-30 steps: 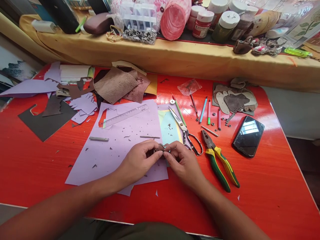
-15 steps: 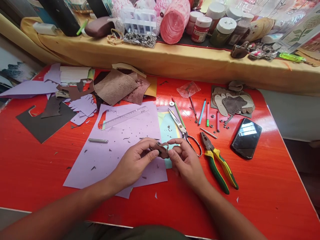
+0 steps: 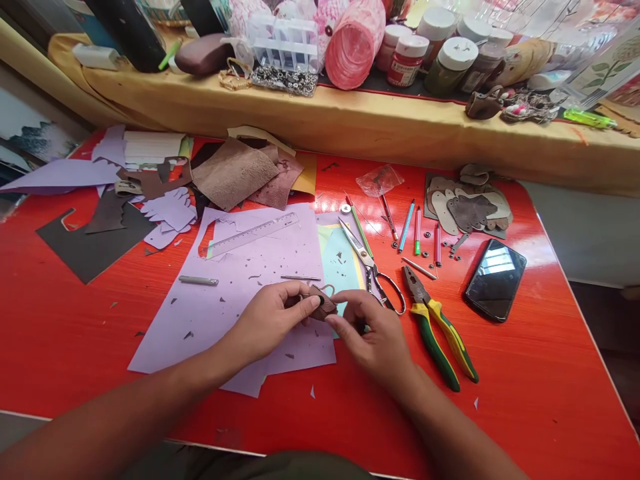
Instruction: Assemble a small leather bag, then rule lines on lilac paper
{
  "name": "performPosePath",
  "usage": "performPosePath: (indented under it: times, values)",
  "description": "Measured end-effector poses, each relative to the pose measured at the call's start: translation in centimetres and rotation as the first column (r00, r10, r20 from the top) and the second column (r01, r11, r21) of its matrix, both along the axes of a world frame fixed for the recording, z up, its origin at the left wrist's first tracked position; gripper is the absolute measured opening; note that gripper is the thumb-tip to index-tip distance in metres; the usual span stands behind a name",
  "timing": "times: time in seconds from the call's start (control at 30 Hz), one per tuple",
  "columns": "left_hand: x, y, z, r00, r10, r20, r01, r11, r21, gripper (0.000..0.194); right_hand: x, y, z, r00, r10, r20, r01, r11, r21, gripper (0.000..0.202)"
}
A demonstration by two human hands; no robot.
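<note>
Head view: over the paper point(image 3: 165, 347), the left fingers point(image 3: 306, 307) pinch the leather point(image 3: 326, 308), seemingly cut and partly shaped, remaining work unclear, while the slightly parted right fingers point(image 3: 349, 297) touch its edge.

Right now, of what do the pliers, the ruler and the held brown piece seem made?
Pliers: dull grey metal head; smooth green-and-yellow grips, plastic or rubber.
Ruler: probably clear plastic; purple paper shows through.
Brown piece: likely leather, matte and seemingly folded.
</note>
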State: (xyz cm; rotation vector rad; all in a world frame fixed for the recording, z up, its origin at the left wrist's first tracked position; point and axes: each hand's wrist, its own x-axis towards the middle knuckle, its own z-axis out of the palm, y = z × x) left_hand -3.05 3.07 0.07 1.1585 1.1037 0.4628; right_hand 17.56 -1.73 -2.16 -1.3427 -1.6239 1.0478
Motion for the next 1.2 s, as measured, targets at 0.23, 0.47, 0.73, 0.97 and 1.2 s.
performPosePath:
  times: [0.23, 0.47, 0.73, 0.97, 1.2]
  values:
    - [0.0, 0.3, -0.2, 0.999, -0.047, -0.009, 0.046, 0.995, -0.090, 0.041, 0.0, -0.1, -0.6, 0.979, 0.032, 0.204, -0.050, 0.995, 0.086, 0.022]
    - [-0.2, 0.0, 0.3, 0.991, -0.007, 0.130, 0.038, 0.970, -0.239, 0.027, 0.3, 0.0, -1.0, 0.983, 0.019, 0.184, -0.041, 0.993, 0.111, 0.019]
    - [-0.5, 0.0, -0.1, 0.999, -0.032, 0.021, 0.036, 0.971, -0.237, 0.025, -0.1, 0.3, -0.7, 0.989, -0.027, 0.146, 0.024, 0.999, 0.021, 0.021]
    - [-0.3, -0.2, -0.5, 0.998, -0.054, 0.014, 0.056, 0.976, -0.213, 0.027, -0.3, 0.6, -0.5, 0.990, -0.037, 0.139, 0.035, 0.999, 0.017, 0.019]
    - [0.4, 0.1, 0.0, 0.994, -0.058, -0.089, 0.039, 0.977, -0.208, 0.023, -0.1, 0.6, -0.2, 0.998, -0.047, 0.050, 0.053, 0.990, -0.128, 0.023]
